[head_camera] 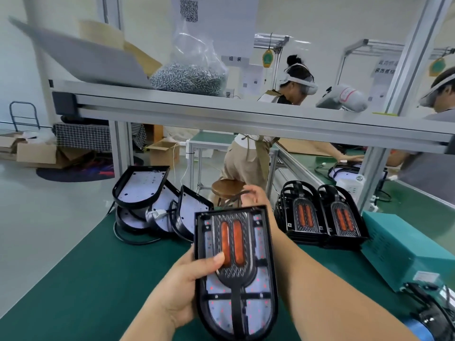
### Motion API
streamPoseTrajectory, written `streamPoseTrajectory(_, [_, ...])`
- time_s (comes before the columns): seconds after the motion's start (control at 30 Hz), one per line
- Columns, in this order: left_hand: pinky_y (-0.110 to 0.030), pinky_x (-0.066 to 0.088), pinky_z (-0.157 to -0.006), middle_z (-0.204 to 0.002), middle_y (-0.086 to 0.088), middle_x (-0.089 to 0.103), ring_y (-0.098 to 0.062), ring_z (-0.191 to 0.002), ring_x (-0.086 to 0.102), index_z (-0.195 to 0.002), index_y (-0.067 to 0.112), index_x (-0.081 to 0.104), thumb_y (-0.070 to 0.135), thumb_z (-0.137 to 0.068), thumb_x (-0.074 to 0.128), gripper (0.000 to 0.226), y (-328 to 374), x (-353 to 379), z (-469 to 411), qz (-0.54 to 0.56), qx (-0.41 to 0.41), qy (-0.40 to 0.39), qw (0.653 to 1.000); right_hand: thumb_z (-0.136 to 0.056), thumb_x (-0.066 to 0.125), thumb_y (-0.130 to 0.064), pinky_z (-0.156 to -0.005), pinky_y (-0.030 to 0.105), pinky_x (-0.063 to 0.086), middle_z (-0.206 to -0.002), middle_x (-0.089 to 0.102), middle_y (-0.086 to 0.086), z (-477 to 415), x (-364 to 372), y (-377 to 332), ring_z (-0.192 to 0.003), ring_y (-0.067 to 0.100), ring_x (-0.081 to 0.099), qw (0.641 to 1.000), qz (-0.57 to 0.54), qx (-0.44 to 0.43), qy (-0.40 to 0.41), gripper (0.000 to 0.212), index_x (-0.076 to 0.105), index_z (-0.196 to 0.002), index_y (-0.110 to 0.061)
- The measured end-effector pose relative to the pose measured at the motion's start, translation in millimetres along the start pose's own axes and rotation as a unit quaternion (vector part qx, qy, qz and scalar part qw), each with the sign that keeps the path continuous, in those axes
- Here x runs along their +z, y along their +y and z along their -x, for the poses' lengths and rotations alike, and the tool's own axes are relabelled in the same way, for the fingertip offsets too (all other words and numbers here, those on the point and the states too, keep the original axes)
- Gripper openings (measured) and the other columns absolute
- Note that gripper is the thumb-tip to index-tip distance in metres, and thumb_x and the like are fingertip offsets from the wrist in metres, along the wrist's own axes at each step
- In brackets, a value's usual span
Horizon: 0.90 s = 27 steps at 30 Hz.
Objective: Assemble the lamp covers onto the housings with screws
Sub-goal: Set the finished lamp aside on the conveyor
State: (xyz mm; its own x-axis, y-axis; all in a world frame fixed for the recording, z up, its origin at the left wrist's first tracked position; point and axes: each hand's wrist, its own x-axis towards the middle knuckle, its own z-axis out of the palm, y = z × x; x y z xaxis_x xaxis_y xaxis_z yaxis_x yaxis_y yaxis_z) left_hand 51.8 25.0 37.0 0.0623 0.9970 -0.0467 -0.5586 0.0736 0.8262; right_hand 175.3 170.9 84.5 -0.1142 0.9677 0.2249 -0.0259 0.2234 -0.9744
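Right now the lamp housing (269,242) is held up off the green desk (86,279), tilted toward the person's face, with a lamp cover (242,274) seated in it. I take that as a check that the two sit flush before any screw goes in.

The left grip (182,286) is wrapped round the near left edge, with the thumb pressed flat on the cover beside the orange lenses so it cannot slide. The right grip (253,196) is curled at the far end. From where I stand it seems to pinch a thin dark cable (234,194), though that end is partly hidden behind the housing.

The cover is a black plastic lattice with a textured paddle shape and two glossy amber strips. The housing is a rigid black rim, rounded at one end, around a pale board.

More covers (305,217) stand nested on the right and bare housings (142,185) lean in a heap on the left, both within reach. The bag of screws (189,77), clear film over dull metal, sits on the shelf (221,112) above.
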Motion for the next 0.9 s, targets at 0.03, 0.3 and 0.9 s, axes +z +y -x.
streamPoseTrajectory(0.03, [-0.048, 0.060, -0.066, -0.110, -0.033, 0.068, -0.048, -0.093, 0.070, -0.110, 0.002, 0.072, 0.006, -0.053, 0.084, 0.058, -3.4, -0.9, 1.2, 0.005, -0.018, 0.006, 1.000, -0.100, 0.044, 0.005, -0.059, 0.013, 0.045, -0.098, 0.059, 0.001, -7.7, 0.3, 0.6, -0.067, 0.000, 0.055, 1.000, -0.006, 0.008, -0.001, 0.028, 0.050, -0.126, -0.003])
streamPoseTrajectory(0.3, [-0.051, 0.060, -0.068, -0.111, -0.034, 0.068, -0.048, -0.093, 0.070, -0.121, -0.003, 0.063, -0.003, -0.060, 0.081, 0.063, -7.1, -14.5, -1.0, 0.024, -0.038, 0.051, 0.998, -0.102, 0.050, -0.021, -0.061, 0.030, 0.057, -0.079, 0.064, 0.010, -46.4, -22.1, -37.4, -0.057, 0.016, 0.062, 0.904, -0.404, 0.139, 0.034, 0.018, 0.057, -0.109, -0.006])
streamPoseTrajectory(0.9, [-0.052, 0.060, -0.077, -0.122, -0.023, 0.068, -0.040, -0.106, 0.069, -0.116, 0.001, 0.072, 0.026, -0.079, 0.061, 0.046, 2.9, -25.4, -18.9, 0.154, 0.039, 0.070, 0.985, -0.096, 0.061, -0.024, -0.042, 0.019, 0.031, -0.061, 0.052, 0.002, 32.3, -11.6, 3.4, -0.041, 0.014, 0.043, 0.982, 0.031, 0.185, -0.005, 0.022, 0.066, -0.079, -0.012])
